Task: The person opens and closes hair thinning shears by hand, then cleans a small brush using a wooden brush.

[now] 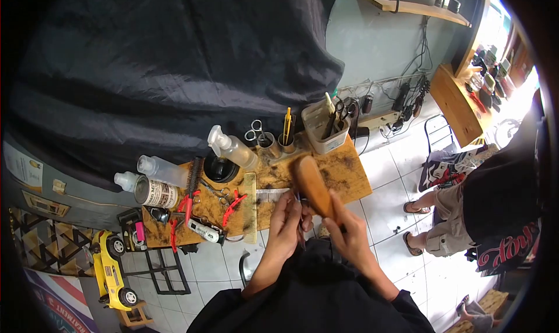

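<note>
My right hand (351, 235) is wrapped round the lower end of a brown wooden-backed brush (314, 184), tilted over the front of the wooden table. Close beside it, my left hand (283, 221) is closed with fingers pinched; a thin dark object shows near its fingertips, too small to make out. A grey comb (271, 195) reaches toward the left fingers; whether they touch it cannot be seen. Left of it lies a long yellowish comb (250, 208). Red-handled clips (234, 208), scissors (216, 192) and a white-and-black clipper (205, 230) lie further left.
The hair-strewn wooden table (343, 178) carries a spray bottle (236, 151), a black bowl (220, 168), metal cups (269, 145) and a plastic tub (326, 128) of tools. Another person (495, 199) stands at right. A yellow toy car (110, 269) is at lower left.
</note>
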Demonstrator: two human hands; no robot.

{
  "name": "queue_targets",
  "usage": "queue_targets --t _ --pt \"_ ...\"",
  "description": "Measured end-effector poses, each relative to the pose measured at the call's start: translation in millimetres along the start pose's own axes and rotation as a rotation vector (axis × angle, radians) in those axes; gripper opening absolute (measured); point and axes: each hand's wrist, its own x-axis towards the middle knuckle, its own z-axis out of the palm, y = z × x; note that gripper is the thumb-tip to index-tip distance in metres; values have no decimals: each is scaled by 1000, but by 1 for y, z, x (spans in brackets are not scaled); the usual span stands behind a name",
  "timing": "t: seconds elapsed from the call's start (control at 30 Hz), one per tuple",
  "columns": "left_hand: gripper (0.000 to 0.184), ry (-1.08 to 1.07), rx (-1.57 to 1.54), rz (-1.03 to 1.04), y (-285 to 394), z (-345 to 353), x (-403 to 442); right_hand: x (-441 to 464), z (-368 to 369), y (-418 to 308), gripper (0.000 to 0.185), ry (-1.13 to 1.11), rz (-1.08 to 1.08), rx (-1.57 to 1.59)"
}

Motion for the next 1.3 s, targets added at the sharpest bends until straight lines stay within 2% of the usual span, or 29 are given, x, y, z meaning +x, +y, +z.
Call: queue_targets --t 0.07,0.13,0.2,0.27,0.33,0.37,0.4,0.53,0.6,0.63,0.7,0.8,0.87,0.9,0.93,1.0,1.07,1.13,1.2,1.23,1.3 --pt "32 81 -256 48 9 3 6 -13 1 5 54 -66 33 -12" --pt "33 59 -205 99 8 -11 14 -18 -3 7 53 -129 119 -17" --pt "25 40 -105 76 5 -18 11 -18 -6 8 54 -81 45 -28" --pt "28 46 -47 59 1 -15 4 -16 -9 6 56 16 143 7" --pt "32 5 283 -92 -8 -10 -4 -5 -4 2 57 86 91 51" --pt "32 -87 294 17 -10 -1 -8 0 -2 -1 58 123 42 72" --pt "32 -94 299 16 -8 4 -9 2 -1 -3 58 155 -6 90" --pt "33 -122 113 55 -2 4 -3 -12 5 0 59 40 37 72" --pt "33 -71 -144 119 3 0 4 -18 6 4 60 -21 -15 -5" --pt "33 -89 -114 157 6 0 4 -18 6 7 60 -28 -14 -3" --pt "32 -42 -87 143 1 -3 3 -15 7 10 61 136 31 80" --pt "33 -40 -57 128 -11 -2 -2 -8 0 -8 61 120 113 110" --pt "35 -23 366 77 -2 9 -11 -7 4 -6 63 68 79 71" --pt "34 -28 332 191 -13 6 -10 -6 7 -6 64 82 75 90" --pt "34 -28 330 188 -18 2 -10 -3 9 -3 65 91 69 110" --pt "31 -200 244 214 -20 -5 -12 0 5 2 67 85 52 46" --pt "30 -180 262 223 -16 0 -14 0 5 -8 66 155 311 296" --pt "31 -160 273 229 -15 6 -13 -3 6 -12 65 188 287 332" --pt "28 1 167 197 -16 12 -12 -11 5 -11 65 103 118 258" --pt "28 -19 505 269 -13 7 -16 -12 5 -12 66 25 118 204" --pt "27 -25 539 251 -16 4 -18 -14 10 -4 66 50 77 156"
